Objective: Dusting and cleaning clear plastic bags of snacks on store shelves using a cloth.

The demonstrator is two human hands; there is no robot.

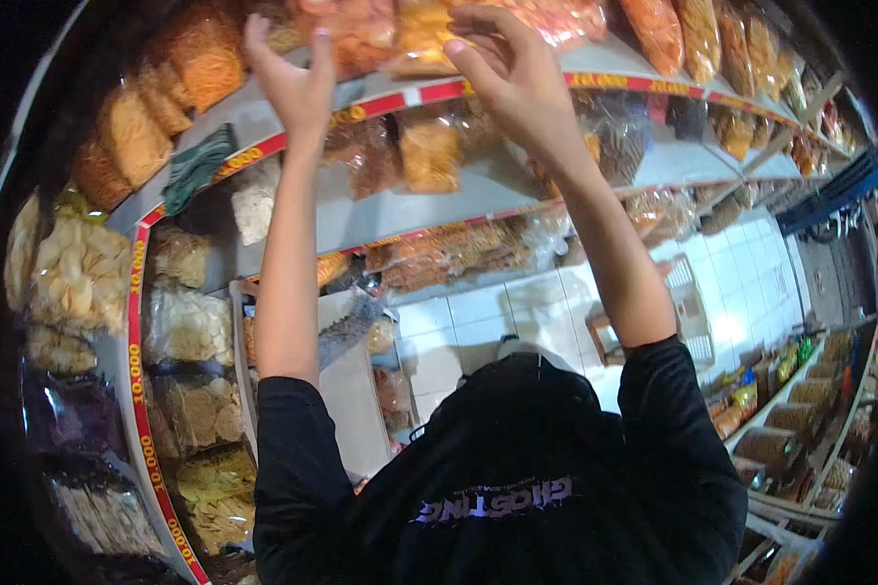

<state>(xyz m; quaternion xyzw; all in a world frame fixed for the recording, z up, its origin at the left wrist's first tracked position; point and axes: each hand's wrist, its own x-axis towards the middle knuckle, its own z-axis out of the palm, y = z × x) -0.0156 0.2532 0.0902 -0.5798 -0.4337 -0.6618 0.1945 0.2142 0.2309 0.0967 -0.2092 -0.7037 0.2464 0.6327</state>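
Both of my hands are raised at the upper shelf (pixel 377 89), which is stocked with clear plastic bags of snacks. My left hand (pixel 293 77) has its fingers apart and holds nothing, in front of a bag of reddish-orange snacks (pixel 355 33). Bent but spread are the fingers of my right hand (pixel 508 66), near a shiny yellow-orange bag (pixel 421 33). Whether its fingertips touch that bag cannot be told. Between the hands, the shelf edge carries a red price strip (pixel 443 91) with yellow writing. A dark green cloth (pixel 201 167) hangs over the shelf corner at left.
Lower shelves hold more bags, among them one of yellow snacks (pixel 430 155). A side rack with bagged pale chips (pixel 80 270) stands at left. Below are a grey cat-like furry shape (pixel 351 329), a white tiled floor (pixel 475 322) and a pale plastic crate (pixel 688 307).
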